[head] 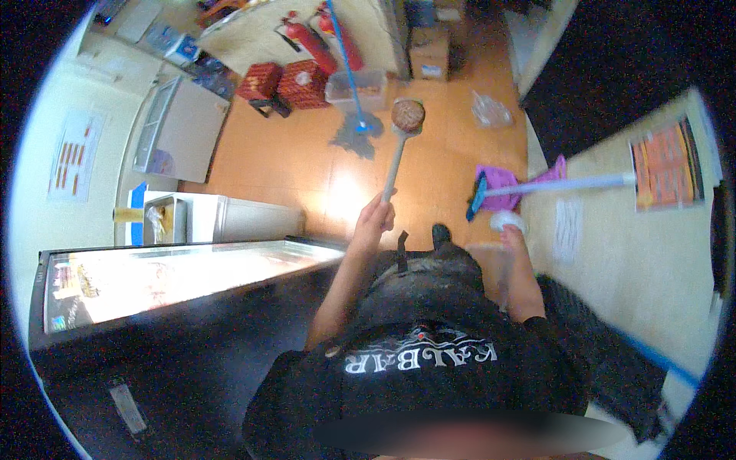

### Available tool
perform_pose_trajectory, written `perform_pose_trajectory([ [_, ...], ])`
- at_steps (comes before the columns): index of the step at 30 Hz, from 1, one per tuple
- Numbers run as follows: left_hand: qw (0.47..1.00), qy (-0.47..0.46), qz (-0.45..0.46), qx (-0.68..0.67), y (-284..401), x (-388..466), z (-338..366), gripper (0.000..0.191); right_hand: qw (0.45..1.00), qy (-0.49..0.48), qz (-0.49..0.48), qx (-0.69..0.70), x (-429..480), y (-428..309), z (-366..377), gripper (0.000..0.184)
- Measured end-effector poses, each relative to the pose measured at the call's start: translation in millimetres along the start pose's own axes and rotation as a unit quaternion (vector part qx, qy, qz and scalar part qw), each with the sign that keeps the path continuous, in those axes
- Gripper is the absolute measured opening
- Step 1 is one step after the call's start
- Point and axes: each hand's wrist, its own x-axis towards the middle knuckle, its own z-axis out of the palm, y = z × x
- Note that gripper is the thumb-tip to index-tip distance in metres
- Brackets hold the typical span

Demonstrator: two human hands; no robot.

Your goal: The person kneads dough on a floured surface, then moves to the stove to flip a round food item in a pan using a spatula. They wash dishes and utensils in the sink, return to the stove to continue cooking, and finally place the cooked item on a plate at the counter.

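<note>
My left hand (378,214) grips the grey handle of a long-handled tool (394,164), which points away from me over the floor. Its round brown head (409,116) is at the far end; the picture does not settle whether that is bristle or something lying on it. On the other side, my right hand (513,234) is closed around a small white round object (506,219), too blurred to name. Just beyond that hand are a purple dustpan (501,183) and a broom with teal bristles (476,200).
A blue-handled mop (361,127) rests on the orange floor (287,152). Behind it are red crates (303,83), a clear plastic bin (356,91) and fire extinguishers (310,40). A plastic bag (490,109) lies right. To my left stand a lit black cabinet (230,310) and a steel tray (174,221).
</note>
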Motion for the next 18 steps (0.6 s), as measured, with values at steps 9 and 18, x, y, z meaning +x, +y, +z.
perform_pose_trajectory([
  [9,0.978,0.173,0.115,-0.034,90.9,125.4,-133.4,0.043,0.954,0.026,-0.195,-0.227,209.5,-367.1,44.9,0.021],
  [18,0.934,0.332,0.130,-0.025,197.9,165.9,-363.9,0.038,0.959,-0.203,0.017,-0.198,219.5,-437.3,239.1,0.017],
])
